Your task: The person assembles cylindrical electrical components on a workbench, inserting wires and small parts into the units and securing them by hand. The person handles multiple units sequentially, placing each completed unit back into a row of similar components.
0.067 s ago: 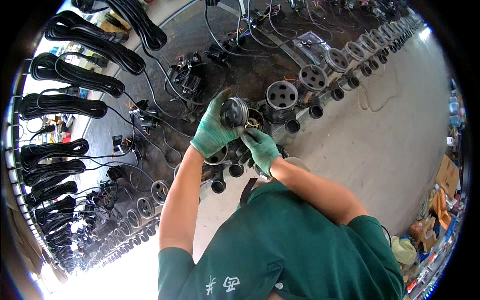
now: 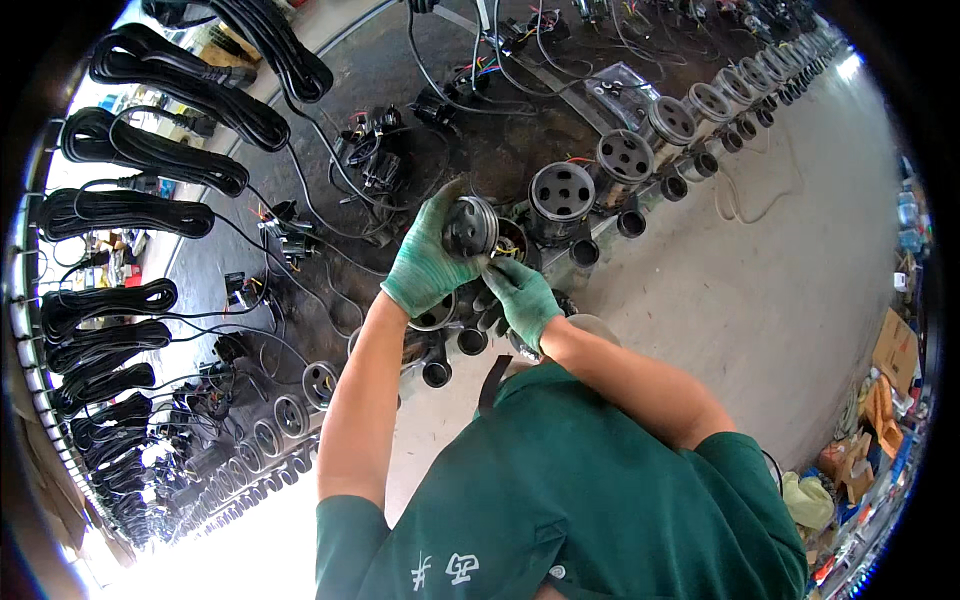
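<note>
the bench (image 2: 420, 90) fills the upper frame, its front edge lined by a row of housings (image 2: 625, 155) running to the upper right. at centre the left hand (image 2: 425, 265) grips a round motor (image 2: 470, 227), its axis tilted toward the camera. the right hand (image 2: 520, 297), just below and right, pinches its wires (image 2: 497, 253).

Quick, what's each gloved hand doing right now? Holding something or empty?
Left hand: closed around a round dark motor part, holding it up.
Right hand: fingertips pinching at thin wires just under that part; a firm hold cannot be told.
</note>
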A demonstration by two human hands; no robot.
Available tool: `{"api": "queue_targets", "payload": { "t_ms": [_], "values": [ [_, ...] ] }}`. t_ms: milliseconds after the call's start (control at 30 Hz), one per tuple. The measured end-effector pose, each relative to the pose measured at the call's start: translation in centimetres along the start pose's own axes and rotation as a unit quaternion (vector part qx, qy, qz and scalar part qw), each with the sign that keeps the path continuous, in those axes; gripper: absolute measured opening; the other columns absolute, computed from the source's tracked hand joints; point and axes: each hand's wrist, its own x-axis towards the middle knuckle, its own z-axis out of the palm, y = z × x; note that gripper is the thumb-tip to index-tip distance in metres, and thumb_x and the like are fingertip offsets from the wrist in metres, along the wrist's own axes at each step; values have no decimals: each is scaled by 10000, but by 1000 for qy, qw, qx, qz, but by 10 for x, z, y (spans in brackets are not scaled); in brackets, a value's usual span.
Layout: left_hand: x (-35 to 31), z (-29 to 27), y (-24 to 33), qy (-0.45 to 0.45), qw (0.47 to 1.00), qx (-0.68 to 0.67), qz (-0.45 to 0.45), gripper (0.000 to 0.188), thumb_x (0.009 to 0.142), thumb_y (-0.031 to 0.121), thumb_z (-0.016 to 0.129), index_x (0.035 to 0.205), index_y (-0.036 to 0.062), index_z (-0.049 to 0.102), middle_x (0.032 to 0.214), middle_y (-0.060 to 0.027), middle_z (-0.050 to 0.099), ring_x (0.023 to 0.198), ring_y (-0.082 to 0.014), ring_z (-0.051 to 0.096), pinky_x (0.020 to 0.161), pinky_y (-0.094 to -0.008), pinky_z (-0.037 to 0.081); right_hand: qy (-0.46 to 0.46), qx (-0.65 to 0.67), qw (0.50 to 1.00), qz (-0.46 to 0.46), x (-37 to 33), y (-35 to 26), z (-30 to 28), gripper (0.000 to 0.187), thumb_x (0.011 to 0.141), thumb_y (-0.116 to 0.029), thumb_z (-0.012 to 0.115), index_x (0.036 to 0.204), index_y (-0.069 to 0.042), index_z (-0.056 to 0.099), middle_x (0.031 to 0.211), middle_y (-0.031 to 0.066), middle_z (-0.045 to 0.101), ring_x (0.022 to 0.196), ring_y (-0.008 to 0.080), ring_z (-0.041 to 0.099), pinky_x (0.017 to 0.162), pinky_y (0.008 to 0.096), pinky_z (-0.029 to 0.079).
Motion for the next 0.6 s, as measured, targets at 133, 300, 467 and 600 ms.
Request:
{"api": "queue_targets", "payload": {
  "t_ms": [133, 300, 467, 600],
  "values": [
    [-1, 13, 15, -10, 999, -40, 18, 1087, 741, -4, 921, 1645, 55, 319, 1477, -80, 560, 1316, -182, 578, 1148, -355, 509, -19, -107, 994, 0, -7, -5, -11, 277, 1116, -132, 549, 1382, -85, 611, 925, 50, 718, 663, 159, 702, 495, 303, 541],
    [-2, 11, 34, -20, 974, 204, 100, 1108, 684, 136, 970, 1618, 41, 381, 1515, -145, 532, 1387, -277, 549, 1176, -398, 472, -40, -197, 979, -13, -5, 2, -19, 247, 1095, -64, 536, 1314, -129, 631, 832, 53, 719, 554, 158, 659, 497, 312, 532],
    [-7, 14, 44, -35, 953, 259, 154, 1109, 646, 227, 970, 1598, 56, 426, 1537, -196, 502, 1385, -395, 550, 1171, -441, 475, -34, -261, 961, -90, 6, 22, -26, 219, 1040, -12, 564, 1208, -96, 677, 754, 92, 733, 529, 180, 669, 487, 323, 535],
    [-10, 19, 53, -39, 948, 269, 164, 1072, 654, 227, 949, 1589, 73, 447, 1541, -211, 503, 1392, -425, 535, 1172, -454, 473, -30, -272, 958, -92, 7, 21, -26, 223, 1004, 25, 568, 1168, -56, 696, 739, 111, 735, 555, 195, 697, 501, 345, 557]
  ]
}}
